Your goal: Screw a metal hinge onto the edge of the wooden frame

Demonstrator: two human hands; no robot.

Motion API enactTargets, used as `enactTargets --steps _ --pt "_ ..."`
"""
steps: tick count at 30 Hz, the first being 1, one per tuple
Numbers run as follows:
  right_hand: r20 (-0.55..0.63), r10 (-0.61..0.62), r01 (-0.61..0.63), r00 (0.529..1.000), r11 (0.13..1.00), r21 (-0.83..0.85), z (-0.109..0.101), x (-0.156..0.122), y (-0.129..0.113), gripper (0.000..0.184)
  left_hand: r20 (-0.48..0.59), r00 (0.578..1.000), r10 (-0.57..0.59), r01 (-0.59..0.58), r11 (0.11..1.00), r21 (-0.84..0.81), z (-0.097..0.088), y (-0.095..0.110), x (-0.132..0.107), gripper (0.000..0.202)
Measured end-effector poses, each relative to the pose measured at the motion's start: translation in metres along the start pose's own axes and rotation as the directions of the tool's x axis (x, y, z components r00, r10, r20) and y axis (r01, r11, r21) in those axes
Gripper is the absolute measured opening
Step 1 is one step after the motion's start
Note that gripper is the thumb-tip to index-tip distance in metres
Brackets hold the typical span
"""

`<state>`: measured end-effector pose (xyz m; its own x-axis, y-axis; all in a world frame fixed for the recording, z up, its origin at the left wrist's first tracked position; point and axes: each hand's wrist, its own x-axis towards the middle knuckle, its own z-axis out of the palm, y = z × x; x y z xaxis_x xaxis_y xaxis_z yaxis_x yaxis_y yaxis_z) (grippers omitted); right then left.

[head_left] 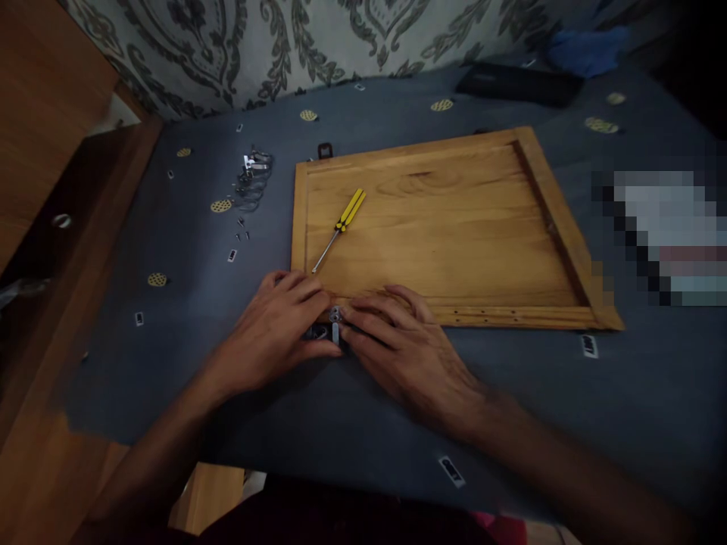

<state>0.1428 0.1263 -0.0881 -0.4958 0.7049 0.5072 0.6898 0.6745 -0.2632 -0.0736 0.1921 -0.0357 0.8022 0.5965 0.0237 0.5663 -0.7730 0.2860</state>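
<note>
Metal fitting [335,333] is held by curled left fingers [304,291], with bent right fingers [375,324] touching it, their grip unclear.

Wooden panel [448,242] lies flat, metal fitting [335,315] at edge

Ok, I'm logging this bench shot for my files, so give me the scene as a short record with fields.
Surface: grey-blue patterned cloth
Main piece: framed wooden panel, lying flat
Left hand: at the panel's near edge, beside a small metal fitting
Right hand: at the same edge, fingertips by the fitting's other side
Tool: screwdriver with yellow-and-black handle, lying on the panel, tip toward the left hand
Loose parts: pile of metal pieces, left of the panel
Far right: black case, blue cloth bundle
Unclear: exact grip on the fitting
</note>
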Motion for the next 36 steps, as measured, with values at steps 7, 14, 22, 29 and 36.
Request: enactTargets --steps 7,14,22,29,36 --pt "-0.009 0.001 -0.001 1.000 1.000 0.015 0.002 -0.002 0.000 0.019 0.021 1.000 -0.013 0.012 1.000 0.010 -0.001 0.001 0.000 0.038" --pt "-0.102 0.004 0.000 0.995 0.999 0.040 -0.007 0.002 -0.002 0.017 0.030 0.999 -0.028 0.028 1.000 0.004 -0.001 0.001 0.000 0.041" --pt "-0.094 0.019 -0.016 0.995 0.999 0.032 -0.009 0.005 -0.005 0.019 0.026 1.000 -0.016 0.016 1.000 0.002 0.000 0.000 0.001 0.040" --pt "-0.087 -0.001 0.002 0.996 1.000 0.013 -0.008 0.006 -0.004 0.021 0.027 0.999 -0.018 0.018 1.000 0.015 -0.001 0.001 0.001 0.039" --pt "-0.016 0.010 -0.009 1.000 1.000 0.029 -0.003 0.001 -0.002 0.022 0.049 0.998 -0.031 0.030 0.999 0.021 -0.002 0.002 0.001 0.036"
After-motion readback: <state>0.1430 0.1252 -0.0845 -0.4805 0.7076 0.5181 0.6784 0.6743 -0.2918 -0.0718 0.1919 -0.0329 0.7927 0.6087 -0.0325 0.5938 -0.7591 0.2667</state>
